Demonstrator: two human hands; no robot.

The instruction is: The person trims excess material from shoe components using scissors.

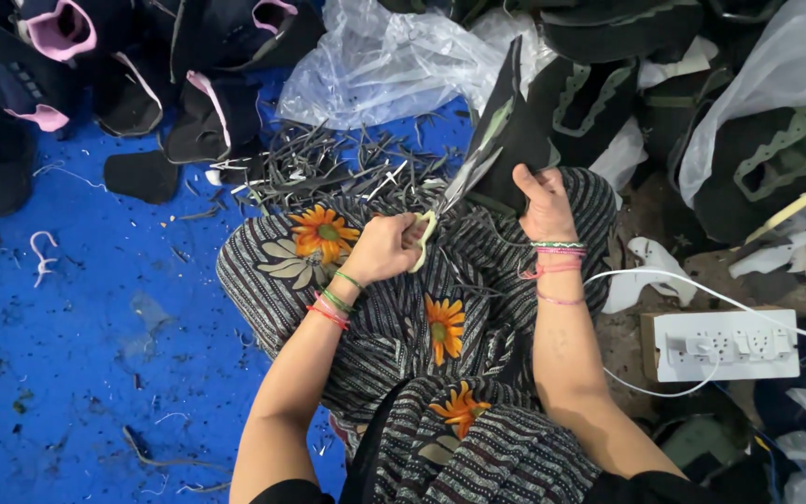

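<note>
- left hand (pixel 380 247) closed on scissors (pixel 424 238), blades at edge of black shoe piece (pixel 506 140)
- right hand (pixel 545 201) pinching that piece, held up over lap
- piece looks light, thin, floppy; prob. best gripped near cut line w/ firm pinch
- offcuts (pixel 328 168) piled on blue floor (pixel 76 327)

Striped flowered dress (pixel 440 345), beaded bracelets (pixel 333 306) on both wrists

A person sits on a floor mat (pixel 67 373), scissors (pixel 436 210) in the left hand (pixel 380 247), a cut piece (pixel 506 140) in the right hand (pixel 545 201). Trimmed scraps (pixel 328 168) lie ahead of the knees, a power strip (pixel 725 345) to the right.
</note>
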